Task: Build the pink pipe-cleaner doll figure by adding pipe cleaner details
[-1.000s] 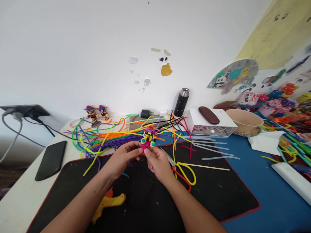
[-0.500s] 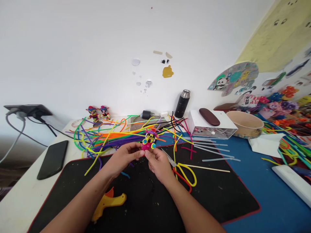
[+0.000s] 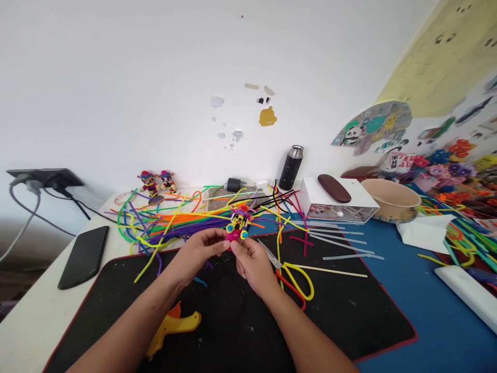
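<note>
One pink-and-yellow figurine [image 3: 237, 226], blue-tipped arms, upright

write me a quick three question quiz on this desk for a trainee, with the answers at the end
1. True or false: only the left hand holds the small figure.

2. Fill in the blank: the scissors on the black mat have one yellow handle and one ____ handle.

3. Multiple choice: what rests on top of the white box?
A) a phone
B) a brown case
C) a black bottle

Key: 1. False, the right hand holds it too. 2. Red. 3. B.
</note>
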Motion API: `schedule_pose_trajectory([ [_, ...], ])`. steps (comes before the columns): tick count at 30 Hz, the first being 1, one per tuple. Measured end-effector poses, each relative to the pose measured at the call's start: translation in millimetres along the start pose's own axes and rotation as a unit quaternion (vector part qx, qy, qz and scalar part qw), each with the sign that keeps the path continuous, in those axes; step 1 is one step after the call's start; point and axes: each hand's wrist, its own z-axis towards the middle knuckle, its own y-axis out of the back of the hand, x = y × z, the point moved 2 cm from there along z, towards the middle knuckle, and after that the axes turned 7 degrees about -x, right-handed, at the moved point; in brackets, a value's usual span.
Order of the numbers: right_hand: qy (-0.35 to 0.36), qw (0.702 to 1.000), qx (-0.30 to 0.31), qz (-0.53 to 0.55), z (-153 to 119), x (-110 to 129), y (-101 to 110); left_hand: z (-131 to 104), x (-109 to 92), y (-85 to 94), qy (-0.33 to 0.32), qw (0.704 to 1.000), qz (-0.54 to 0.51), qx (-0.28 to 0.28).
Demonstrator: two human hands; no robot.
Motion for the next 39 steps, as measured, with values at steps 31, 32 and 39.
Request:
schedule_pose_trajectory([
  [31, 0.016, 0.999, -0.025, -0.022, -1, 2, -1, 3, 6, 4.0, -0.009, 0.999, 0.008, 0.041],
  [32, 0.012, 0.999, -0.028, -0.031, -2, 2, 1, 3, 4, 7.4, -0.015, 0.997, 0.039, 0.065],
  [39, -0.030, 0.994, -0.024, -0.102, -20, -5, 22, 1, -28, 51.2, -0.073, 0.979, 0.161, 0.100],
])
